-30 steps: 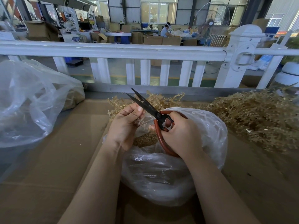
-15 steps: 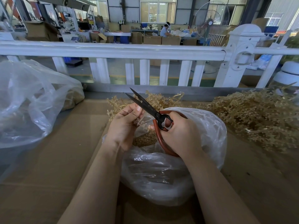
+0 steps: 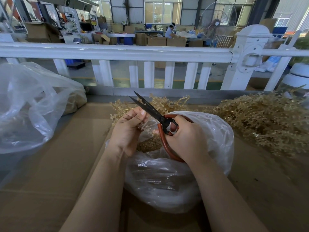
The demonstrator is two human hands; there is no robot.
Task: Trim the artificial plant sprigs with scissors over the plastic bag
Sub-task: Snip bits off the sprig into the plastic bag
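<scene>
My right hand (image 3: 185,139) grips the red handles of black-bladed scissors (image 3: 147,108), whose blades stand slightly apart and point up and to the left. My left hand (image 3: 128,129) pinches a pale golden sprig (image 3: 147,127) just below the blades. Both hands hover over the mouth of a clear plastic bag (image 3: 167,181) that holds golden trimmings (image 3: 148,145). More sprigs (image 3: 167,102) lie just beyond the bag.
A big heap of golden sprigs (image 3: 260,124) covers the right side of the cardboard work surface (image 3: 50,181). A second large clear bag (image 3: 28,111) sits at the left. A white railing (image 3: 117,52) runs along the table's far edge.
Hands and scissors have hardly moved. The blades stay slightly apart above the sprig.
</scene>
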